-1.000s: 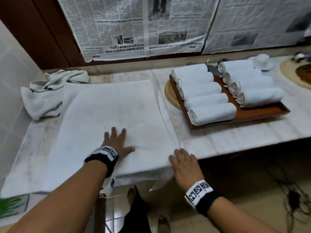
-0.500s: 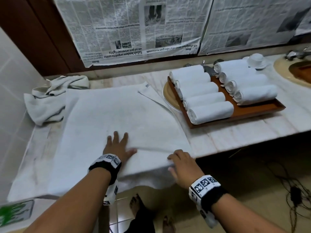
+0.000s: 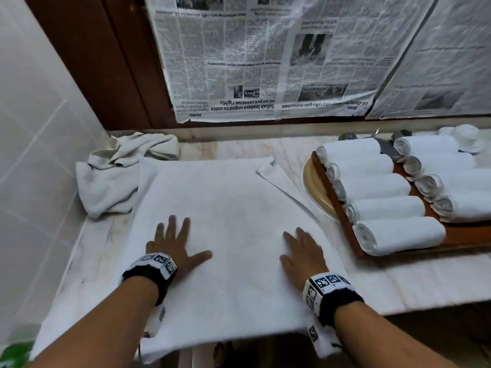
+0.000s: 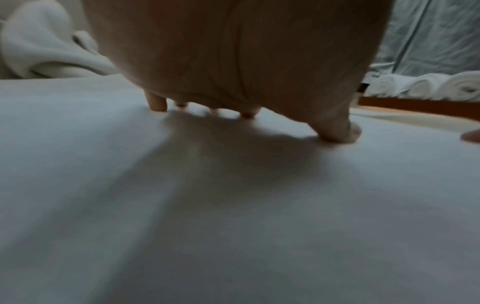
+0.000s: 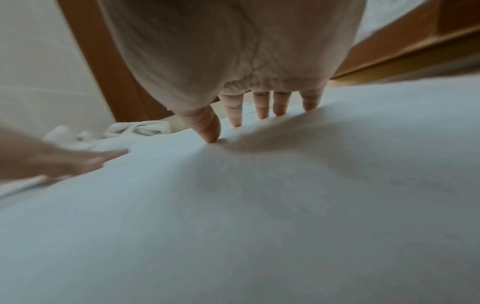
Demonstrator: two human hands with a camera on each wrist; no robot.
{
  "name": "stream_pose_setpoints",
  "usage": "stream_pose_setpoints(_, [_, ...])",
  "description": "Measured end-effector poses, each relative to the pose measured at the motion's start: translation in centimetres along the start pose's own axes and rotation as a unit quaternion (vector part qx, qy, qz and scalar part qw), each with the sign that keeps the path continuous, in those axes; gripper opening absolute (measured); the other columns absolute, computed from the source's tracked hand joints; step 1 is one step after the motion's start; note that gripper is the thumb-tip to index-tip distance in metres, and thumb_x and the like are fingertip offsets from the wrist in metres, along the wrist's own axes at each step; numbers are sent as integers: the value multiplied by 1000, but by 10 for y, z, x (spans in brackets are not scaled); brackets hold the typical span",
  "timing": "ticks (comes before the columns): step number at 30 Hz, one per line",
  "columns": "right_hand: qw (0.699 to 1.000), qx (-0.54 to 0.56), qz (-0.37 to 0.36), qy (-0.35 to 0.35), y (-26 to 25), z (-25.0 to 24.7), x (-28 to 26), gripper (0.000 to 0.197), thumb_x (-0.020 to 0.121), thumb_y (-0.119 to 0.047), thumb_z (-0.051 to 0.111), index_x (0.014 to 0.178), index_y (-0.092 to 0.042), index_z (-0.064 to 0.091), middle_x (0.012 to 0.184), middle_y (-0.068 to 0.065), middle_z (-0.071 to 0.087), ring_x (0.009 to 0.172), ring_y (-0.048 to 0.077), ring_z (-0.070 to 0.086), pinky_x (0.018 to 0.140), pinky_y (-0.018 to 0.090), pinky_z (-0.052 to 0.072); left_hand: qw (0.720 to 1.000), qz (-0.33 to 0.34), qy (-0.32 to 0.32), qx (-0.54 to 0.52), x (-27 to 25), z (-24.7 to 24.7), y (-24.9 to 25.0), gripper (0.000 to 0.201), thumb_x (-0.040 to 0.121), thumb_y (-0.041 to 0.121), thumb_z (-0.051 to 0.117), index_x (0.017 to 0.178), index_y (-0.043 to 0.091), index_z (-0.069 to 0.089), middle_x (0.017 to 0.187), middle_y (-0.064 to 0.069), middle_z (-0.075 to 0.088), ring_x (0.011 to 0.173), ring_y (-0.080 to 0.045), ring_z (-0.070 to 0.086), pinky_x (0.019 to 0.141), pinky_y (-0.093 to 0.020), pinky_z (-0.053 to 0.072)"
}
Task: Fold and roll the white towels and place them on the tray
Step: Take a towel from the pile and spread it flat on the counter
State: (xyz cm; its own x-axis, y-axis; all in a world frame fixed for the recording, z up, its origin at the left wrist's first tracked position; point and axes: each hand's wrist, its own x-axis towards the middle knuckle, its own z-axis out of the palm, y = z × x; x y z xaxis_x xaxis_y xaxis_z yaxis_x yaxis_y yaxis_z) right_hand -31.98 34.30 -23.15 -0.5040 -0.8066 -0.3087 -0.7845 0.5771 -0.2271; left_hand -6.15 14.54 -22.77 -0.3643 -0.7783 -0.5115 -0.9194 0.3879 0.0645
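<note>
The white towel [image 3: 225,221] lies spread on the bench [image 3: 398,272], its right side folded over in a slant, directly under both hands; nine rolled towels [image 3: 377,187] fill the tray [image 3: 467,235] to the right. The left hand [image 3: 172,248] and right hand [image 3: 300,256] press flat near the front edge, equally near.

Left wrist view: splayed fingers [image 4: 155,102] touch cloth, gripping nothing.

Right wrist view: straight fingers [image 5: 233,111] likewise press down.

Pale marble worktop [image 3: 265,147] under newspaper sheets [image 3: 239,57] taped across a dark wooden panel [image 3: 111,62], white tiled wall [image 3: 34,128] to the left, shadowed floor [image 3: 451,328] lower right.
</note>
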Motion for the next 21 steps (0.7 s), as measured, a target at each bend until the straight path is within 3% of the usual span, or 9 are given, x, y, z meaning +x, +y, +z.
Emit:
stream_pose_setpoints(5, [999,-20,6,-43,-18,-8,53,70,99,-52,38,157,-35,2,164,2,-14,152,24,-9,120,49,5,998,-64,-23,6,34,-42,-30,119,68,93,40,153,34,-19,162,-6,-22,149,-38,-2,120,-52,13])
stream_pose_setpoints(9, [998,-13,-6,-68,-29,-13,81,80,95,-59,42,156,-36,-4,163,1,-22,151,24,-16,120,53,1,994,-100,-28,29,53,-59,-23,119,74,87,44,155,19,-11,162,-16,-3,148,-37,5,119,-48,15])
stream_pose_setpoints(12, [996,-16,-27,-85,-36,-18,99,85,93,-62,44,156,-36,-8,161,1,-26,150,24,-19,120,52,-3,991,-124,15,53,66,-69,-7,112,75,83,47,153,8,18,154,-14,24,142,-33,26,114,-44,25])
stream_pose_setpoints(14, [995,-19,-36,-95,-40,-20,109,88,92,-64,45,155,-36,-10,160,0,-28,149,24,-22,119,51,-6,993,-90,44,68,77,-78,11,91,79,76,51,143,12,38,145,-11,34,133,-32,36,109,-43,32])
stream_pose_setpoints(16, [993,-21,-47,-103,-44,-23,123,91,90,-65,47,155,-37,-10,160,-1,-30,148,24,-24,119,50,-7,999,-33,19,24,93,-85,30,82,83,70,52,144,18,36,148,-12,30,135,-35,33,109,-45,31])
stream_pose_setpoints(19, [993,-20,-53,-107,-45,-34,153,93,88,-67,50,155,-39,-8,161,0,-26,150,24,-20,120,48,-5,998,8,-58,0,122,-81,35,102,78,77,52,156,32,2,163,-13,-10,148,-43,2,120,-51,14])
stream_pose_setpoints(21, [995,-19,-18,-93,-37,-39,173,99,82,-77,45,154,-39,-10,163,2,-20,151,25,-16,121,47,-2,999,6,-49,8,140,-78,19,111,70,85,50,152,43,-11,160,-4,-27,147,-42,-14,119,-56,8])
